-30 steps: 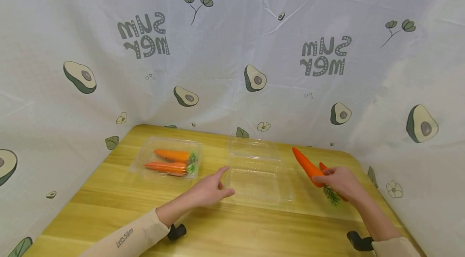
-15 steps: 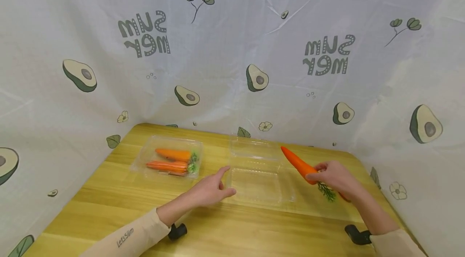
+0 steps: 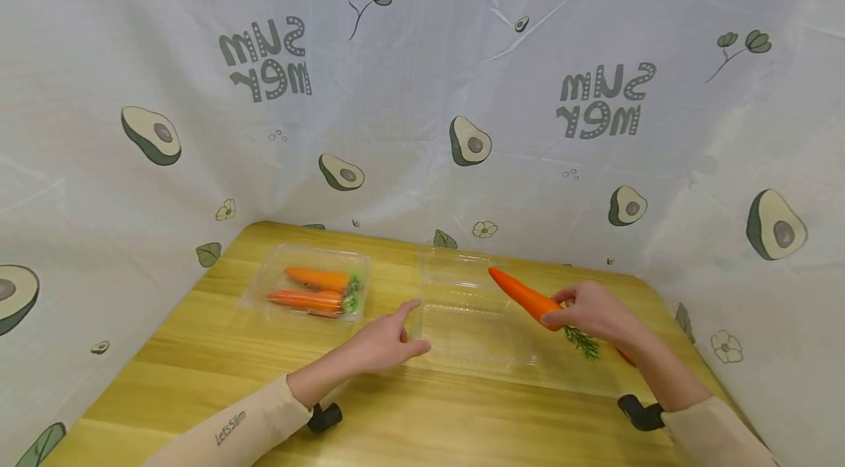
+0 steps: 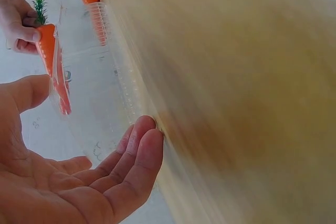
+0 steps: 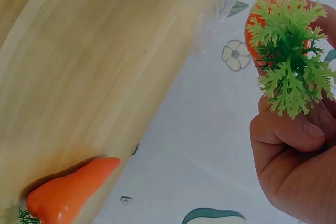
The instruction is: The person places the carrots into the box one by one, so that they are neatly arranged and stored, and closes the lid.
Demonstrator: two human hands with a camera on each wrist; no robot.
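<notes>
My right hand pinches an orange carrot near its leafy end, tip pointing left and up toward the open plastic box. Green leaves hang out past the fingers in the right wrist view. The open clear box lies on the table with its lid folded back toward the curtain. At the box's left side is my left hand, thumb and forefinger spread apart with fingertips right at the rim. In the left wrist view its fingers are loosely bent and grip nothing.
Another carrot lies on the table at the right, mostly hidden by the right forearm in the head view. A closed clear box with two carrots stands at the left. A printed curtain hangs around the wooden table.
My right hand has lifted the carrot and moved it left toward the open box, away from the other carrot on the table. The left hand has stayed in place.
</notes>
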